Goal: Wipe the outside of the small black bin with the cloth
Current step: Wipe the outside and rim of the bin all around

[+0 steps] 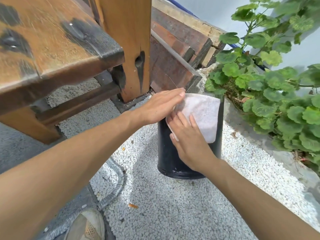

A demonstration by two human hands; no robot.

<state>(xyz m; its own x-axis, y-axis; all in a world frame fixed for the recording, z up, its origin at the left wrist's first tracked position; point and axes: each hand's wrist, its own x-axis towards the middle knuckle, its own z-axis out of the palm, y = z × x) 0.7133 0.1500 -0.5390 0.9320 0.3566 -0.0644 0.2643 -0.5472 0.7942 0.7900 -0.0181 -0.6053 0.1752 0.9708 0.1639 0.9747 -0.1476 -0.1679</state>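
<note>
The small black bin (pixel 167 153) stands upright on white gravel, close to a wooden post. A white cloth (pixel 202 111) lies over its upper side, reaching from the rim down the wall. My right hand (pixel 188 141) presses flat on the cloth's lower left part, fingers spread, with the cloth's edge wrapped along the side of the hand. My left hand (pixel 155 108) lies flat over the bin's top left rim, fingers straight, and its fingertips touch the cloth's upper corner. The bin's mouth is hidden behind hands and cloth.
A wooden bench (pixel 52 49) and its post (pixel 128 40) stand left of the bin. Dark planks (pixel 173 49) lean behind it. A leafy green plant (pixel 277 92) in a stone-edged bed is to the right. A corrugated metal hose (pixel 114 187) and my shoe (pixel 86 226) are lower left.
</note>
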